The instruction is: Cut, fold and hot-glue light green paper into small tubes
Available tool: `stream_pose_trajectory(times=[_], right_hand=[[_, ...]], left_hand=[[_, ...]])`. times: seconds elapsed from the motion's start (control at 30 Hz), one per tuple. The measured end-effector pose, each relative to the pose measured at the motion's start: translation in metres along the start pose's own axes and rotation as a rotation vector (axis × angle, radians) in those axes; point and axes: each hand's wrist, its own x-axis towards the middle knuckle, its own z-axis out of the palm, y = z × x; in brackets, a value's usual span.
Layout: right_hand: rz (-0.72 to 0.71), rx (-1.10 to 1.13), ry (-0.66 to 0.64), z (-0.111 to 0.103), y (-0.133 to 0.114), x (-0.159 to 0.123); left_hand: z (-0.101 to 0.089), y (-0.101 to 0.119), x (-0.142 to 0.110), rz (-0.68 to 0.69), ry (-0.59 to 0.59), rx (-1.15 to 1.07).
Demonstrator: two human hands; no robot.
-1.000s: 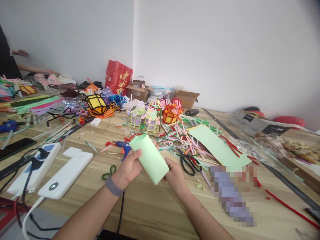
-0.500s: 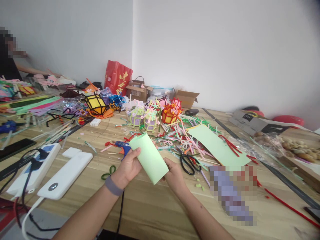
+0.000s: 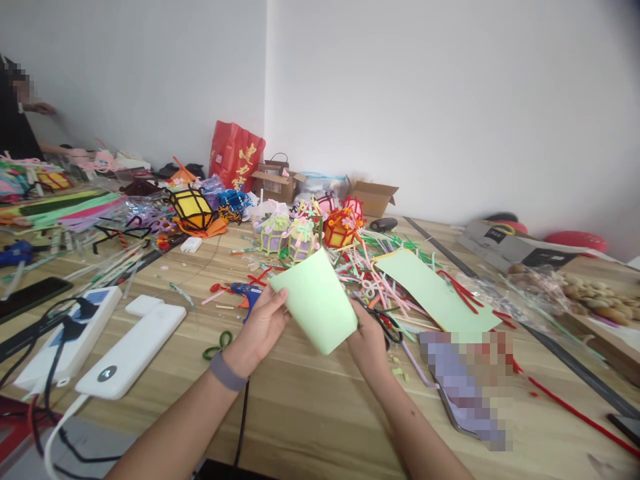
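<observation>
I hold a light green sheet of paper (image 3: 316, 300) in front of me above the wooden table (image 3: 310, 413). My left hand (image 3: 263, 327) pinches its left edge with thumb on top; a grey band sits on that wrist. My right hand (image 3: 369, 340) grips the sheet's lower right edge, fingers mostly hidden behind the paper. The sheet is bent but spread wide, not rolled tight. Black scissors (image 3: 387, 323) lie just behind my right hand. A blue glue gun (image 3: 246, 292) lies left of the paper.
Pipe cleaners and small lanterns (image 3: 300, 237) litter the table's middle. A second green sheet (image 3: 435, 290) lies to the right. White power banks (image 3: 127, 350) with cables sit at left. Another person (image 3: 20, 117) is at the far left. Boxes and a red bag (image 3: 235, 157) stand by the wall.
The green paper has gone from a narrow rolled shape to a wider, opened sheet. My right hand has moved to the right and slightly up with its edge.
</observation>
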Motion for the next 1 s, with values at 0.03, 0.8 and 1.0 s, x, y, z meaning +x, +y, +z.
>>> stream_pose_trajectory(times=[0.03, 0.8, 1.0], right_hand=[[0.010, 0.010, 0.038, -0.003, 0.003, 0.004], [0.583, 0.427, 0.111, -0.027, 0.041, 0.023], [0.586, 0.369, 0.174, -0.028, 0.054, 0.021]], left_hand=[[0.000, 0.000, 0.000, 0.003, 0.014, 0.032], [-0.012, 0.015, -0.002, -0.025, 0.234, 0.651], [-0.015, 0.007, 0.003, -0.124, 0.229, 0.603]])
